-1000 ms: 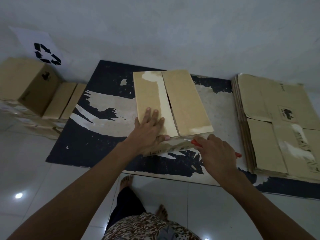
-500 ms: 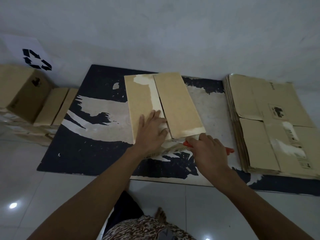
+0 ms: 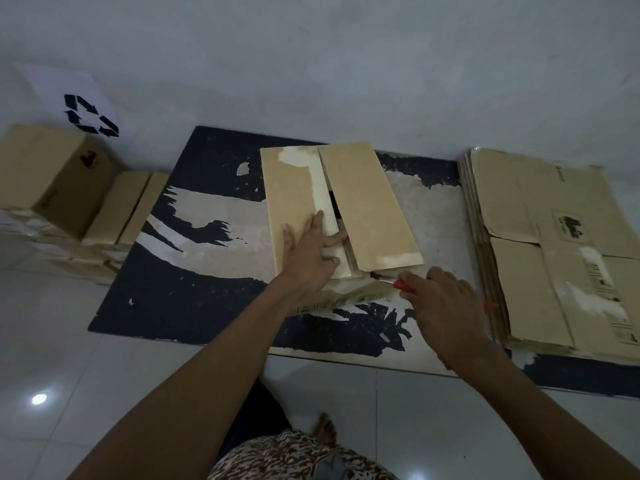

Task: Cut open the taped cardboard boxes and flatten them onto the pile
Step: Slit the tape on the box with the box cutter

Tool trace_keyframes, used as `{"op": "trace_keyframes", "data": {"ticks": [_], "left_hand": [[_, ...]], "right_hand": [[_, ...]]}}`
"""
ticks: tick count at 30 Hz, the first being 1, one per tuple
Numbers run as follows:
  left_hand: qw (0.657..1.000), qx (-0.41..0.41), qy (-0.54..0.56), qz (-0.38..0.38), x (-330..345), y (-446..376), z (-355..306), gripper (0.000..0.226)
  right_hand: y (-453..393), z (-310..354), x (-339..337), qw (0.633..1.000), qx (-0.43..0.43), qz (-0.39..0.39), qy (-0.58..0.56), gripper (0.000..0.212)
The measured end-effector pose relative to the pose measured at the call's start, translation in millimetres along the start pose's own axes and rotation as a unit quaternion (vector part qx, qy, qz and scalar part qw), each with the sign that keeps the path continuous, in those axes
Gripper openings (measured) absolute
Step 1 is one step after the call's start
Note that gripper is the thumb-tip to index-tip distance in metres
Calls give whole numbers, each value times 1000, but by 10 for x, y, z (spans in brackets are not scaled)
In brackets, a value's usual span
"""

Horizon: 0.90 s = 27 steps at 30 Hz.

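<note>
- A black recycling symbol marks the white sheet on the wall; the print on the pile of flattened boxes is too small to read.
- The cardboard box lies on the worn mat, under the left hand, whose straight fingers press its left flap.
- The right hand grips an orange cutter, blade at the box's near edge.
- Since the earlier frame the cutter has slid rightward along that edge.

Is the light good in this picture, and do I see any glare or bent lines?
Head view: dim, bluish light; glare spot on the floor tile at lower left; wide-angle lens bows the wall-floor line; the box and both hands stay fairly sharp.
</note>
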State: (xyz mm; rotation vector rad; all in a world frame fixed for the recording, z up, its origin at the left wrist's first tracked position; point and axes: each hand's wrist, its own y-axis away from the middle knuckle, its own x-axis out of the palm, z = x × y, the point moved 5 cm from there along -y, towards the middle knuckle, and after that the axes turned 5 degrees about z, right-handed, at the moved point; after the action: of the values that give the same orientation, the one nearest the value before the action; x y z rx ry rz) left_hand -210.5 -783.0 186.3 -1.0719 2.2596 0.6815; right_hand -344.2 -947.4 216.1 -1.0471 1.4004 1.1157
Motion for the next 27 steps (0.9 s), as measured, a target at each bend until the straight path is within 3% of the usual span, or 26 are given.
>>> {"op": "trace_keyframes", "data": {"ticks": [4, 8, 11, 13, 15, 20, 27], "left_hand": [[1000, 2, 19, 1, -15, 15, 11, 68], [1000, -1, 12, -19, 3, -9, 49, 57], [989, -4, 97, -110, -137, 1, 55, 36], [977, -17, 105, -183, -327, -6, 110, 25], [977, -13, 40, -209, -534, -107, 137, 24], [980, -74, -31, -184, -991, -642, 291, 45], [985, -29, -172, -14, -1275, -1460, 446, 64]], "right_hand": [[-15, -30, -12, 999, 9, -3, -37, 25], [56, -66, 14, 988, 0, 46, -150, 29], [55, -43, -67, 956, 32, 19, -290, 20], [-35, 20, -126, 948, 65, -14, -313, 21], [-158, 143, -180, 950, 81, -19, -302, 30], [-441, 696, -186, 963, 58, 34, -262, 46], [-595, 1280, -77, 987, 73, 60, -131, 117]]}}
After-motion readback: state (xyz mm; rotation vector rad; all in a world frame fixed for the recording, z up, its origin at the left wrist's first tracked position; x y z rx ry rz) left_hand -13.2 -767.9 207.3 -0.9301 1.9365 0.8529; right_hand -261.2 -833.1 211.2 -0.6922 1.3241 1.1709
